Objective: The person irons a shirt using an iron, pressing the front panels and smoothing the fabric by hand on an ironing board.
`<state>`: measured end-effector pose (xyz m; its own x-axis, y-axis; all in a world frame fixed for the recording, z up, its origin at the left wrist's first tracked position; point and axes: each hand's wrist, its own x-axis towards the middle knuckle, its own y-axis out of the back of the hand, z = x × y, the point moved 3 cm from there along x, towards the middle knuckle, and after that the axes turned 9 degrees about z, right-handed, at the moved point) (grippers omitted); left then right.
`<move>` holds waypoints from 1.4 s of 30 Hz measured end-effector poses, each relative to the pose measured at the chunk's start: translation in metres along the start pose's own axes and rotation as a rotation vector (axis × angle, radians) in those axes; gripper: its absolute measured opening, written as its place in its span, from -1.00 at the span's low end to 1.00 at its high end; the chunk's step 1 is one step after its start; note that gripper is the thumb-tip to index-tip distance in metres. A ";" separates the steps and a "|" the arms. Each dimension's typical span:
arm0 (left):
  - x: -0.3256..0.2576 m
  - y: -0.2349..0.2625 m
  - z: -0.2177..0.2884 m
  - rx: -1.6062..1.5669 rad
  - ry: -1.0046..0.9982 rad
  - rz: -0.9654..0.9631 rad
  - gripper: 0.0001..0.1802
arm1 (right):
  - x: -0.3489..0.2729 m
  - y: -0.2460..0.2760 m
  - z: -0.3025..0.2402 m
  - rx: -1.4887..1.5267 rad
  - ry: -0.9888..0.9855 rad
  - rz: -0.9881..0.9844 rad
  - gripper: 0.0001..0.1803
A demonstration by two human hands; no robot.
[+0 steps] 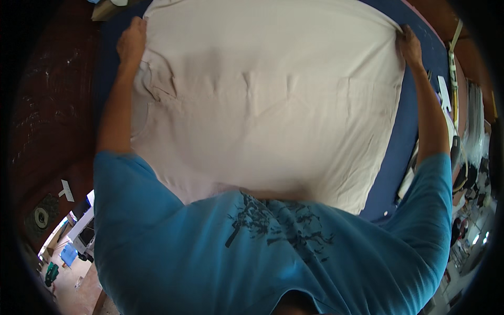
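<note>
A pale cloth (268,142) is held spread between two bare hands, over a dark blue surface (395,152). At its upper left edge, the cloth is gripped by the left hand (132,42), whose fingers are curled and closed on the fabric. The opposite edge is clamped at the upper right by the right hand (411,48), the fingers being drawn together on the margin; how much fabric is enclosed in either fist cannot be told. The hands are set well apart, with almost the full width of the cloth between them, and both arms are extended forward. Small upright creases are seen across the middle of the cloth, and deeper folds are gathered just below the left hand. The near edge is partly covered by the blue shirt (273,247) of the person. Beyond the right forearm, a flat white piece (444,93) and a yellowish strip (453,71) are seen. The dark blue surface is exposed along both sides of the cloth.
</note>
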<state>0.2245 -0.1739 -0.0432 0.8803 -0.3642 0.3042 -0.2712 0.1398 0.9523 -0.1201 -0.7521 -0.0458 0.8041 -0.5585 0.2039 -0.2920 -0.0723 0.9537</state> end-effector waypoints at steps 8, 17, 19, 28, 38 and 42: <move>-0.038 0.017 -0.025 0.089 0.042 0.041 -0.52 | -0.078 0.017 -0.060 0.054 0.130 0.335 -0.53; -0.045 0.035 -0.027 0.251 -0.125 0.152 -0.65 | -0.104 -0.008 -0.042 -0.264 0.182 0.090 -0.43; -0.055 0.050 -0.031 0.213 -0.255 0.366 -0.70 | -0.115 0.004 -0.049 -0.172 0.167 0.181 -0.41; -0.205 0.053 0.016 0.010 -0.160 -0.084 -0.46 | -0.237 0.022 -0.078 -0.247 0.030 0.065 -0.42; -0.220 0.072 0.004 0.028 0.095 0.071 -0.51 | -0.217 0.131 -0.019 -0.442 -0.126 0.213 -0.48; -0.243 0.079 -0.010 0.001 0.162 0.195 -0.52 | -0.241 0.199 0.015 -0.836 -0.091 0.366 -0.47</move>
<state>-0.0067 -0.0658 -0.0421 0.8621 -0.1777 0.4745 -0.4426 0.1919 0.8760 -0.3800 -0.6442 0.0917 0.6813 -0.4942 0.5400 -0.0221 0.7234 0.6901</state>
